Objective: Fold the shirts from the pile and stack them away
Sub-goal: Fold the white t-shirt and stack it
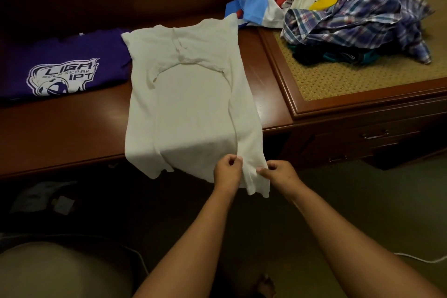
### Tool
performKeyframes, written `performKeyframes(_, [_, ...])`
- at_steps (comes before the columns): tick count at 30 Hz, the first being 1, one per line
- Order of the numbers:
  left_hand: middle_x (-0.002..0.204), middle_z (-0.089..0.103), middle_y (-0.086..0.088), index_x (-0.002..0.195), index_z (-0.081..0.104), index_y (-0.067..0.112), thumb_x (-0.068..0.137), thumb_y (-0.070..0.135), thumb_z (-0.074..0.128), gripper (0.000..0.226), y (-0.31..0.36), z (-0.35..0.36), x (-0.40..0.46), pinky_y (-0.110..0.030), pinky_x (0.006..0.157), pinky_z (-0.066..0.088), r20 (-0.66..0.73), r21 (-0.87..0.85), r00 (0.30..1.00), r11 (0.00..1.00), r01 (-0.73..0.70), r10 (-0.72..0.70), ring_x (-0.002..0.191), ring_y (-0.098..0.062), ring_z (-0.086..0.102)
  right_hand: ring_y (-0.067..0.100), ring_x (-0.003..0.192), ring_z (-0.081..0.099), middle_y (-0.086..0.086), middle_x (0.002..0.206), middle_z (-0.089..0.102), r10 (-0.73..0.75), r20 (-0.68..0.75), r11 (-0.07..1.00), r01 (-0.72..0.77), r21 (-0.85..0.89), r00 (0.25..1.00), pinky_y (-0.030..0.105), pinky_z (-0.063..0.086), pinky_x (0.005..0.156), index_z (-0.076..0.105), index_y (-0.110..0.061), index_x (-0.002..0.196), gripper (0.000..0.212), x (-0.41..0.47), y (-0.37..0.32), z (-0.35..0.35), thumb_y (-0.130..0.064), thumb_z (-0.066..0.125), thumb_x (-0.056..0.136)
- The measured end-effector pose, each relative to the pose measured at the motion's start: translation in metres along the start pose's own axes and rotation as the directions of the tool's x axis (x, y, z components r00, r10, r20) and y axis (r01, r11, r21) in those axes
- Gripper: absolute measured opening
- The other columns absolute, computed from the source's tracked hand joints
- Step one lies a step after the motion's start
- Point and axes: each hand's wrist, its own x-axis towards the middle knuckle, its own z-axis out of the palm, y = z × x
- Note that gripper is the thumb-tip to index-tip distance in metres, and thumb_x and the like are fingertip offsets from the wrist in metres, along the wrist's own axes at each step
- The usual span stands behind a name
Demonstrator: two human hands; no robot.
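A white shirt [193,104] is spread on the wooden counter [72,133], sides folded inward, hem hanging over the front edge. The hem's right portion is pinched by the left hand [227,172] and right hand [278,173]. An unfolded pile [338,7] lies at right; a purple shirt [60,65] at left.

Both hands, left hand [227,172] and right hand [278,173], pinch the white shirt's [191,104] near hem over the desk [72,128] edge.
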Motion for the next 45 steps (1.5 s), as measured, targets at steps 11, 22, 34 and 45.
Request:
performKeyframes(11, [0.114, 0.056, -0.003, 0.122, 0.056, 0.011, 0.097, 0.011, 0.051, 0.026, -0.049, -0.106, 0.007, -0.027, 0.078, 0.042, -0.463, -0.074, 0.877, 0.991, 0.11, -0.132, 0.094, -0.014, 0.052, 0.028, 0.136, 0.038, 0.008, 0.15, 0.037, 0.137, -0.173, 0.979, -0.16, -0.129, 0.975, 0.041, 0.038, 0.106, 0.038, -0.018, 0.145, 0.052, 0.016, 0.006, 0.005, -0.021, 0.056, 0.096])
performKeyframes(22, [0.147, 0.041, -0.009, 0.147, 0.033, 0.021, 0.091, 0.025, 0.064, 0.064, -0.066, -0.207, 0.039, -0.046, 0.104, 0.04, -0.335, -0.036, 0.932, 0.991, 0.132, -0.136, 0.132, -0.029, 0.041, 0.029, 0.123, 0.048, 0.008, 0.133, 0.054, 0.137, -0.144, 0.978, -0.11, 0.178, 0.98, 0.037, 0.042, 0.09, 0.052, -0.011, 0.132, 0.038, 0.036, -0.029, 0.02, -0.013, 0.056, 0.095])
performKeyframes(34, [0.117, 0.064, -0.012, 0.126, 0.057, 0.005, 0.094, 0.018, 0.058, 0.034, -0.093, -0.21, 0.01, -0.038, 0.087, 0.051, -0.2, -0.082, 0.963, 0.983, 0.166, -0.179, 0.104, -0.027, 0.062, 0.03, 0.112, 0.055, 0.008, 0.12, 0.058, 0.225, -0.035, 0.96, -0.215, 0.176, 0.974, 0.049, 0.048, 0.097, 0.053, -0.009, 0.129, 0.043, -0.008, 0.001, 0.023, -0.024, 0.064, 0.09])
performKeyframes(45, [0.114, 0.062, -0.011, 0.115, 0.056, 0.008, 0.098, 0.01, 0.051, 0.019, -0.069, -0.211, -0.056, -0.026, 0.063, 0.049, -0.295, -0.253, 0.926, 0.954, 0.164, -0.237, 0.088, -0.018, 0.06, 0.023, 0.098, 0.059, 0.009, 0.112, 0.061, 0.169, -0.25, 0.971, -0.117, 0.21, 0.953, 0.031, 0.052, 0.072, 0.056, -0.007, 0.123, 0.03, -0.093, -0.034, 0.025, -0.019, 0.057, 0.095])
